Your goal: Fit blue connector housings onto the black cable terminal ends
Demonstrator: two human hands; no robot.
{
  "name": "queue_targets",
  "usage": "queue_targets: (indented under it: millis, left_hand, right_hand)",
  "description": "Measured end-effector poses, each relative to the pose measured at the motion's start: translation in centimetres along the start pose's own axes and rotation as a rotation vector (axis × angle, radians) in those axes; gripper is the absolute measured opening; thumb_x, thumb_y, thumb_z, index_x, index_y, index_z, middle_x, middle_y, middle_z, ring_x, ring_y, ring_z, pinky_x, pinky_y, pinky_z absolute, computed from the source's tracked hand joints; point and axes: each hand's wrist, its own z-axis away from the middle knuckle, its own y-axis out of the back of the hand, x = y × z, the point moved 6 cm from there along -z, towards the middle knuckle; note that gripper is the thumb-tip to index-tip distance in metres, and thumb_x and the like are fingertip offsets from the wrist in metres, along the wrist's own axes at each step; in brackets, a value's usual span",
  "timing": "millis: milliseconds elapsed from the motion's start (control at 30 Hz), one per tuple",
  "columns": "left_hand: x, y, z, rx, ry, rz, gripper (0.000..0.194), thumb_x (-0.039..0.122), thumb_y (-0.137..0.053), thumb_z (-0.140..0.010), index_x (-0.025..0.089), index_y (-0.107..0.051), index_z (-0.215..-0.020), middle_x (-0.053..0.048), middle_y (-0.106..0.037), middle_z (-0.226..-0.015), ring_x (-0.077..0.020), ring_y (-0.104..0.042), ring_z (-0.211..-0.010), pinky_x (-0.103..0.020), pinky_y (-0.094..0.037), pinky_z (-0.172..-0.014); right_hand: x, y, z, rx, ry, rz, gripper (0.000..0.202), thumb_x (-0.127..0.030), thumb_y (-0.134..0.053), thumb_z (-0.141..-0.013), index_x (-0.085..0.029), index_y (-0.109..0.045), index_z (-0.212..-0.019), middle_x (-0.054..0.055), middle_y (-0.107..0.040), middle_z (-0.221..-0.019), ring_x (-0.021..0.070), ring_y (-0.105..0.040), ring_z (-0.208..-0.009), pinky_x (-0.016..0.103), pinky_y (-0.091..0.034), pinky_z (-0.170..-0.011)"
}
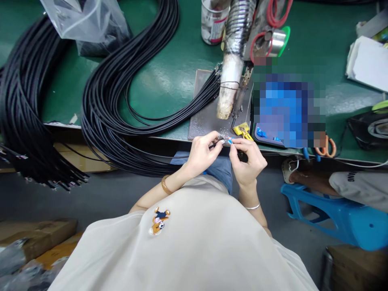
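Observation:
My left hand (203, 152) is closed in a pinch on a black cable (214, 144), near its stripped end, at the table's front edge. Close beside it, my right hand (247, 159) pinches a small blue piece (230, 141), perhaps a connector, at the cable's tip. The fingertips of both hands nearly meet, and the exact joint is too small to make out. Behind them lies a dark board (200, 121) with small bright scraps on it. A yellow tool or holder (241, 129) sits just beyond my right fingers. A thick bundle of black cables (106, 97) curves in from the left.
A silvery flexible duct (239, 28) hangs over the board. To the right stands a dark tray (257, 140) with blue pieces (261, 132), partly pixelated. Orange-handled scissors (329, 146) lie beyond it. A person's leg (312, 184) and a blue stool (336, 216) are at right.

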Motion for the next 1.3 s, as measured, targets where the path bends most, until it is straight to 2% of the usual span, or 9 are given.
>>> queue_targets:
  millis: [100, 367, 600, 700, 800, 867, 967, 1033, 1300]
  left_hand:
    - [0.2, 0.1, 0.1, 0.031, -0.036, -0.039, 0.017, 0.021, -0.057, -0.090, 0.016, -0.056, -0.074, 0.004, -0.053, -0.061, -0.0067, -0.044, -0.054, -0.021, -0.034, -0.057]
    - [-1.2, -0.4, -0.3, -0.066, 0.078, 0.355, 0.015, 0.025, -0.056, -0.093, 0.014, -0.059, -0.084, -0.005, -0.070, -0.075, -0.0129, -0.069, -0.071, -0.021, -0.051, -0.068]
    - [5.0, 1.3, 0.7, 0.024, -0.367, -0.369, 0.023, 0.021, -0.047, -0.098, 0.012, -0.069, -0.097, -0.009, -0.073, -0.084, -0.0166, -0.068, -0.076, -0.027, -0.051, -0.073]
    - [6.5, 0.3, 0.6, -0.331, -0.422, -0.447, 0.028, 0.014, -0.043, -0.098, 0.012, -0.070, -0.090, -0.009, -0.071, -0.079, -0.0168, -0.067, -0.071, -0.027, -0.049, -0.067]
    - [5.4, -1.5, 1.5, -0.961, -0.359, 0.095, 0.020, 0.020, -0.055, -0.094, 0.014, -0.072, -0.083, -0.006, -0.068, -0.066, -0.0116, -0.060, -0.056, -0.023, -0.046, -0.058]
    - [3.2, -2.1, 1.5, -1.144, -0.078, 0.554, 0.025, 0.036, -0.064, -0.089, 0.013, -0.071, -0.083, -0.002, -0.059, -0.053, -0.0092, -0.049, -0.042, -0.023, -0.038, -0.046]
    - [-1.6, -1.8, -0.5, -0.665, 0.351, 1.000, 0.029, 0.044, -0.071, -0.078, 0.017, -0.062, -0.079, 0.005, -0.044, -0.045, -0.0046, -0.026, -0.033, -0.021, -0.018, -0.036]
    - [-3.5, -1.5, -0.7, -0.414, 0.466, 1.122, 0.027, 0.039, -0.071, -0.073, 0.019, -0.053, -0.072, 0.006, -0.043, -0.048, -0.0036, -0.023, -0.034, -0.021, -0.015, -0.037]
    - [-1.5, -2.1, -1.1, -0.364, 0.412, 0.941, 0.022, 0.031, -0.074, -0.075, 0.013, -0.060, -0.077, 0.003, -0.053, -0.053, -0.0015, -0.027, -0.040, -0.020, -0.009, -0.040]
  right_hand:
    - [-0.3, 0.0, 0.1, -0.013, 0.027, 0.017, 0.015, -0.009, -0.067, -0.084, -0.023, -0.064, -0.090, 0.002, -0.076, -0.092, 0.0146, -0.073, -0.085, 0.028, -0.059, -0.079]
    - [-0.4, -0.3, 0.5, -0.014, 0.029, -0.042, 0.021, -0.005, -0.069, -0.081, -0.022, -0.066, -0.091, 0.001, -0.076, -0.091, 0.0135, -0.073, -0.084, 0.026, -0.060, -0.077]
    - [0.7, 2.4, -0.4, 0.181, -0.101, -0.041, 0.014, -0.011, -0.073, -0.081, -0.023, -0.071, -0.086, -0.001, -0.076, -0.088, 0.0138, -0.073, -0.082, 0.030, -0.060, -0.077]
    - [2.1, 4.5, -0.6, 0.330, -0.241, -0.062, 0.009, -0.013, -0.075, -0.080, -0.022, -0.073, -0.083, 0.000, -0.075, -0.087, 0.0135, -0.072, -0.080, 0.027, -0.059, -0.068]
    - [2.9, 5.0, -0.7, 0.326, -0.327, -0.102, 0.006, -0.016, -0.076, -0.080, -0.020, -0.072, -0.082, 0.001, -0.074, -0.085, 0.0130, -0.071, -0.078, 0.024, -0.057, -0.063]
    - [2.9, 4.8, -0.8, 0.287, -0.334, -0.121, 0.005, -0.017, -0.076, -0.080, -0.020, -0.072, -0.081, 0.001, -0.073, -0.085, 0.0131, -0.071, -0.078, 0.024, -0.058, -0.063]
    - [2.2, 4.0, -0.8, 0.234, -0.269, -0.087, 0.006, -0.015, -0.075, -0.081, -0.020, -0.073, -0.083, 0.002, -0.074, -0.085, 0.0142, -0.071, -0.080, 0.027, -0.058, -0.066]
    - [1.7, 3.2, -0.8, 0.189, -0.235, -0.072, 0.006, -0.015, -0.074, -0.082, -0.021, -0.072, -0.084, 0.003, -0.074, -0.087, 0.0153, -0.071, -0.083, 0.029, -0.059, -0.069]
    - [2.3, 0.6, -0.6, -0.037, -0.418, -0.249, 0.006, -0.026, -0.072, -0.085, -0.020, -0.072, -0.086, 0.005, -0.071, -0.095, 0.0161, -0.071, -0.088, 0.030, -0.061, -0.072]
